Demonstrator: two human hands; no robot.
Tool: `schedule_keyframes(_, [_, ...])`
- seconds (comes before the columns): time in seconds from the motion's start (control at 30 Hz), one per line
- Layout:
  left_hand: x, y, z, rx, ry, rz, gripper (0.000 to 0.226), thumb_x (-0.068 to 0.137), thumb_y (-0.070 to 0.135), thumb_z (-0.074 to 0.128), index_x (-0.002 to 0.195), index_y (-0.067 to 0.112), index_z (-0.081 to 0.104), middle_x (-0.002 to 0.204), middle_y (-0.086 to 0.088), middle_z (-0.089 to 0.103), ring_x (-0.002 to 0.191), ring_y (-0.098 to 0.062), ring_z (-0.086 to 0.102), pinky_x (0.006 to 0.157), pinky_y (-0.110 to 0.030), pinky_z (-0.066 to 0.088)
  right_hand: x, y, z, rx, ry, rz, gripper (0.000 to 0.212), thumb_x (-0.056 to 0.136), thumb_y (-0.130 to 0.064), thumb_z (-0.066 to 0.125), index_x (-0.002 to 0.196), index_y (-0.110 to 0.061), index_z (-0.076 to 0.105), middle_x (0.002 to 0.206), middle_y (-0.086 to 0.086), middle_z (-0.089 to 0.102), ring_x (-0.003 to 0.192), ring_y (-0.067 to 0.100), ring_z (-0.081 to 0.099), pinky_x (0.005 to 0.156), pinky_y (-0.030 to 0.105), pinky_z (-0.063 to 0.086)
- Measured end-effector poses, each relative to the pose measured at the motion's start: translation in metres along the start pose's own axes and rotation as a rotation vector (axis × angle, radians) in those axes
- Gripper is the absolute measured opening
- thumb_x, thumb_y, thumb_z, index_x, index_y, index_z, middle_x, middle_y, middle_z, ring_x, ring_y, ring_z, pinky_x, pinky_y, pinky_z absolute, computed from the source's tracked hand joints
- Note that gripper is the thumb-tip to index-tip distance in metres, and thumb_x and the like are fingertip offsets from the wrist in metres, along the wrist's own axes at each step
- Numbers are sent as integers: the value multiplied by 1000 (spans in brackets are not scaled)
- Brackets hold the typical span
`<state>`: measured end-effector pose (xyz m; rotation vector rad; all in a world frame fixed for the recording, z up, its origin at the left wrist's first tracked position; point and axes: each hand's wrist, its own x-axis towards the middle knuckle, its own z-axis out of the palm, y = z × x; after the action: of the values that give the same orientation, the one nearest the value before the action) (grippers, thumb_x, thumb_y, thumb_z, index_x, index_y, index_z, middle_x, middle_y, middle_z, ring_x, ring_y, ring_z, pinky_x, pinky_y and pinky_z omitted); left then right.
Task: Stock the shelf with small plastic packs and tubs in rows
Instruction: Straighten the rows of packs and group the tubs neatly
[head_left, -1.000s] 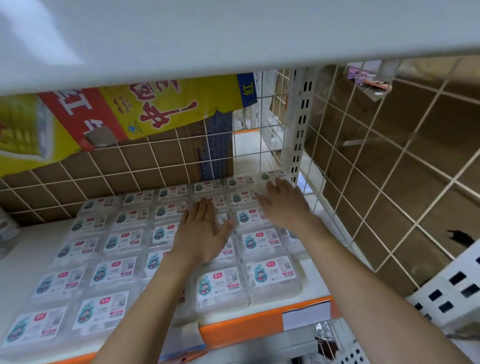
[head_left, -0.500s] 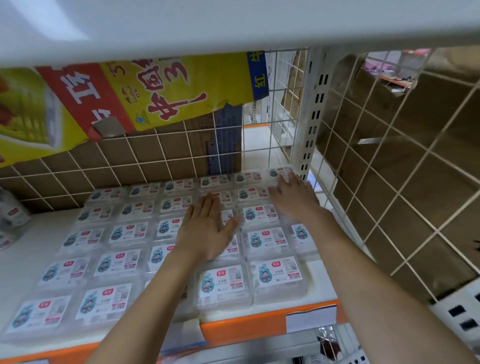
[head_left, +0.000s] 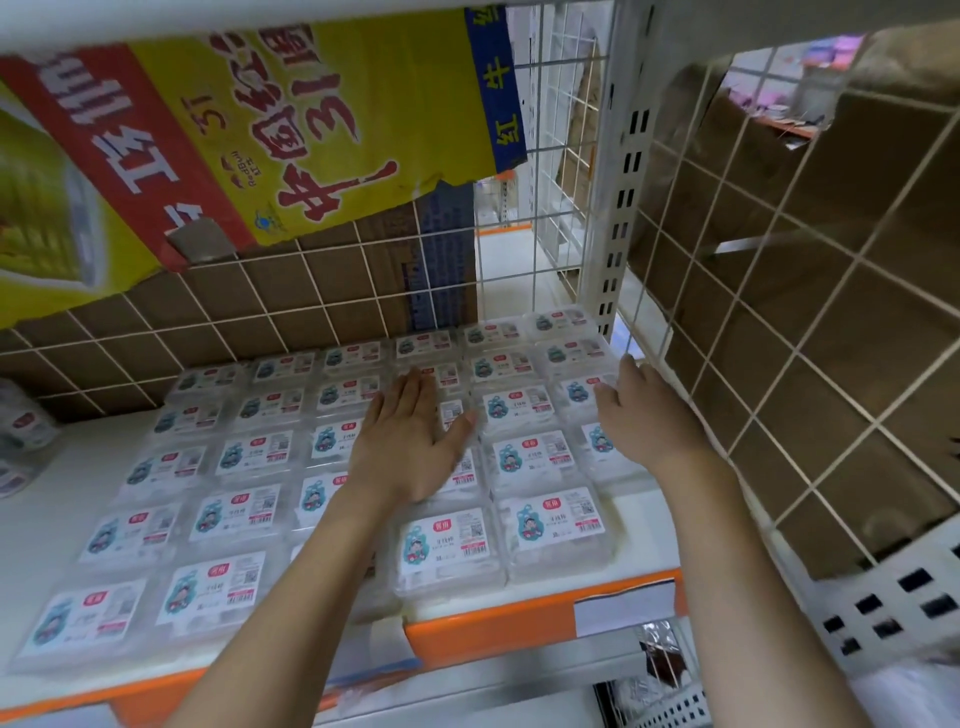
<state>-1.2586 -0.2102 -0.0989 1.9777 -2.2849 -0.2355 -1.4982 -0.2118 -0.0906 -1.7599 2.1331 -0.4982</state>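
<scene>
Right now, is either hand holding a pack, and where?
Neither. The left hand lies flat on the packs; the right hand rests open on the rightmost column.

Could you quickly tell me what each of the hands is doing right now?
Left hand: open, flat on the packs.
Right hand: open, fingers resting on the rightmost packs, holding nothing.

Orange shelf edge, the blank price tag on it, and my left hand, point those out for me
Orange shelf edge (head_left: 488, 631), head view, on the front strip right of the forearm.
Blank price tag (head_left: 623, 609), head view, middle of the white card.
Left hand (head_left: 410, 447), head view, back of the hand, flat on the packs.
</scene>
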Motion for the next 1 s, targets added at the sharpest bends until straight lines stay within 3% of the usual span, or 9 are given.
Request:
schedule_keyframes(0.1, [0, 0, 0, 0, 3, 1, 92, 78, 72, 1, 152, 17, 4, 160, -1, -1, 146, -15, -4, 115, -31, -6, -2, 5, 5, -41, -37, -12, 52, 101, -37, 25, 144, -9, 22, 142, 17, 38, 122, 35, 45, 90, 41, 39])
schedule_keyframes(0.23, [0, 0, 0, -1, 7, 0, 92, 78, 72, 1, 152, 17, 5, 160, -1, 0, 146, -16, -3, 115, -32, -5, -7, 3, 6, -72, -18, -25, 57, 101, -39, 22, 149, -9, 13, 144, 17, 36, 123, 35, 45, 90, 39, 40])
schedule_keyframes(0.7, [0, 0, 1, -2, 24, 7, 95, 77, 73, 1, 152, 15, 8, 159, -3, 4, 146, -17, -1, 116, -33, -4, -8, 3, 4, -50, 11, -41, 49, 99, -39, 28, 138, -10, 32, 134, 16, 47, 113, 36, 51, 84, 39, 43])
schedule_keyframes(0.83, [-1, 1, -1, 0, 19, 16, 95, 77, 72, 1, 152, 14, 9, 159, -4, 5, 146, -19, 0, 116, -34, -3, -10, -2, -3, -96, -54, -25, 53, 101, -39, 25, 145, -10, 23, 143, 15, 38, 122, 34, 46, 90, 39, 40])
schedule_keyframes(1.0, [-4, 3, -6, 22, 99, 64, 90, 81, 68, 5, 147, 11, 29, 154, -8, 26, 143, -23, 18, 116, -36, 10, -7, -13, -11, -187, -8, -54, 42, 100, -31, 30, 134, -8, 38, 136, 14, 42, 123, 31, 43, 91, 37, 39])
